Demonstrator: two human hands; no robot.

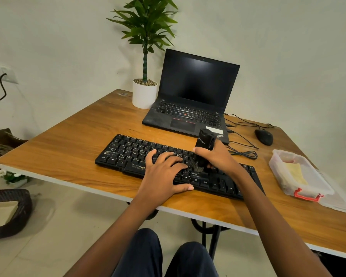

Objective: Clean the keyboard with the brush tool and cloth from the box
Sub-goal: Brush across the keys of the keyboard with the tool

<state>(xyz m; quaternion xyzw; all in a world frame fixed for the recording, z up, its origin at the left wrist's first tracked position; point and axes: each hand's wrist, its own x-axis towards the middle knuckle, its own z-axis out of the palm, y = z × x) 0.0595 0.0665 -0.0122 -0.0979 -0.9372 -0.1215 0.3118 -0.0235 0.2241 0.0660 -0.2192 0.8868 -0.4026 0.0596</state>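
two hands on the keyboard (pixel 178 166); we log the brushing stage as under way.

our right hand (pixel 218 158) has its grip closed around the black brush tool (pixel 205 143), held upright with the bristles down on the keys right of the keyboard's middle. our left hand (pixel 164 172) lies flat and open across the keys just beside it, gripping nothing, apparently steadying the board on the worktop (pixel 68 148). the cloth (pixel 297 173), pale yellow, sits in the clear box (pixel 308 191) at the right edge of the worktop, well apart from the keyboard, so we judge the wiping stage not begun. which keys are already brushed we cannot tell. pale smears show near the spacebar. left to do, by our estimate: finish brushing, then the cloth pass.
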